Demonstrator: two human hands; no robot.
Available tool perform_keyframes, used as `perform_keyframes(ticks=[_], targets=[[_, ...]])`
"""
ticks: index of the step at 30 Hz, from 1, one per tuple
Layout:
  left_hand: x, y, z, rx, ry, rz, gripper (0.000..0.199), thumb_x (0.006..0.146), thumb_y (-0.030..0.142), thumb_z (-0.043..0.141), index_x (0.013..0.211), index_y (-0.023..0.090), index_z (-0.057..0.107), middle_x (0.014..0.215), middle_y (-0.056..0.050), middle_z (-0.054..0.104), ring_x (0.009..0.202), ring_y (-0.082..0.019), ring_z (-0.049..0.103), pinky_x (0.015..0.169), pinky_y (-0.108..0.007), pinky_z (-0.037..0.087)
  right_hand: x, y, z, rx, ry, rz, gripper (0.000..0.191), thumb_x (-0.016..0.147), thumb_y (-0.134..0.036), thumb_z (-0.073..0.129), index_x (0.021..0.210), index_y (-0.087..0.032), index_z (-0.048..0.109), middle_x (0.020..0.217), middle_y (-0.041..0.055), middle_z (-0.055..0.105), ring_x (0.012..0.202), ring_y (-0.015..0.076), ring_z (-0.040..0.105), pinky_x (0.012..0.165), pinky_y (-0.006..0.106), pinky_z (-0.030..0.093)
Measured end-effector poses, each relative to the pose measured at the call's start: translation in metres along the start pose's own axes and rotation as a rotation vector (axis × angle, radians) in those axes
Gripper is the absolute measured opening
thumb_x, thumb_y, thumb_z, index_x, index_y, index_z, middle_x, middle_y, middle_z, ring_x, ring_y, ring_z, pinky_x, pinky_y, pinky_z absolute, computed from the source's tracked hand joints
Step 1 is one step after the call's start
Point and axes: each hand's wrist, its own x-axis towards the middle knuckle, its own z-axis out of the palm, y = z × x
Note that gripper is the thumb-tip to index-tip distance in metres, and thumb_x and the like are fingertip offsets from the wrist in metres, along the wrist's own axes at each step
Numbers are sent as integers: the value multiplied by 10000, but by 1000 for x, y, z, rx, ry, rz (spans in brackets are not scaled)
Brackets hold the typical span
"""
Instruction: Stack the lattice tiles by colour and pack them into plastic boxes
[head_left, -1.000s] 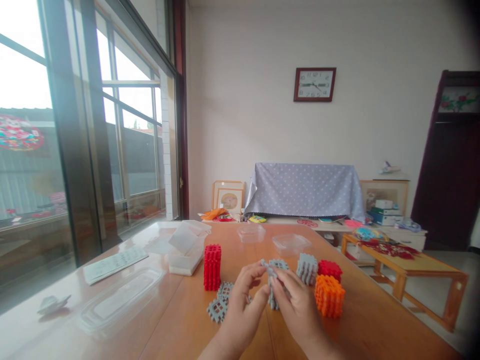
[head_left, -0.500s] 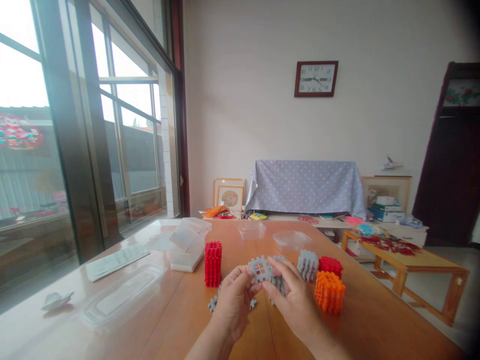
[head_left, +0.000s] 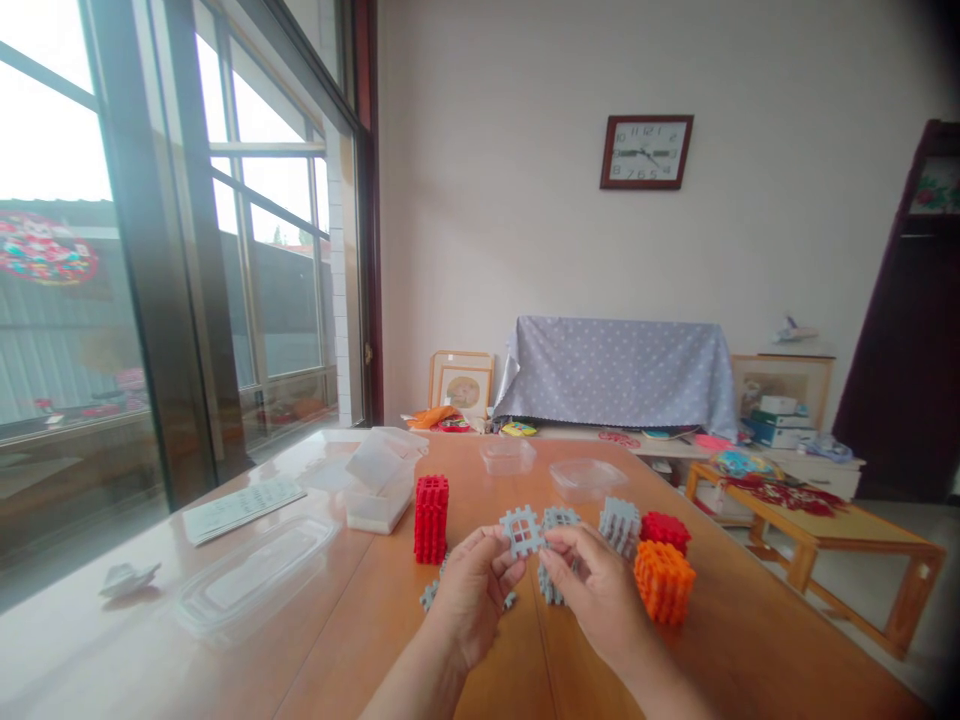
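A grey square interlocking block piece, with a window-like grid in its middle, is held upright above the table. My left hand pinches its left and lower edge between thumb and fingers. At its right edge, my right hand closes thumb and fingertips on it. Behind my right fingers stands a stack of grey pieces, partly hidden. More loose grey pieces lie under and beside my left hand, mostly covered. A tall red stack rises to the left.
To the right stand another grey stack, a red stack and an orange stack. Clear plastic containers and a lid sit at left, near a printed sheet and a crumpled wrapper.
My right hand has drawn slightly right and down, uncovering more of the grey piece and the stack behind. The view has shifted a little, so the scene sits slightly further right.
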Motion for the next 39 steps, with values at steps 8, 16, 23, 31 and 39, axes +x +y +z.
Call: perform_keyframes(ticks=[8,16,23,31,39], targets=[[-2,0,1,-13,-5,-52,134,790,172,776,876,153,674,957,-68,762,819,-119,739,739,-183,581,0,-4,-4,4,-3,-5,135,966,-365,619,984,-261,703,897,16,682,807,182,642,738,292,498],[-3,-1,1,14,-36,-23,256,783,318,810,959,168,698,1069,-102,759,940,-187,747,868,-266,574,7,9,-14,37,137,132,255,932,-470,640,952,-227,716,911,36,691,822,199,628,772,322,479],[8,-1,-12,103,41,62,287,771,344,818,945,174,666,989,-77,736,854,-163,727,774,-254,552,12,51,-23,91,276,325,386,851,-578,687,964,-212,739,981,57,730,932,242,642,892,385,481],[13,4,-20,203,110,130,390,700,414,864,915,154,667,925,-67,724,785,-149,699,740,-257,517,12,63,-27,141,263,350,437,820,-602,699,958,-191,753,954,73,749,932,259,664,902,409,510],[13,9,-23,340,135,168,352,714,442,832,863,173,661,884,-33,711,776,-137,668,744,-249,487,13,59,-30,78,240,349,398,804,-565,709,933,-191,755,933,73,748,890,256,662,866,407,509]])
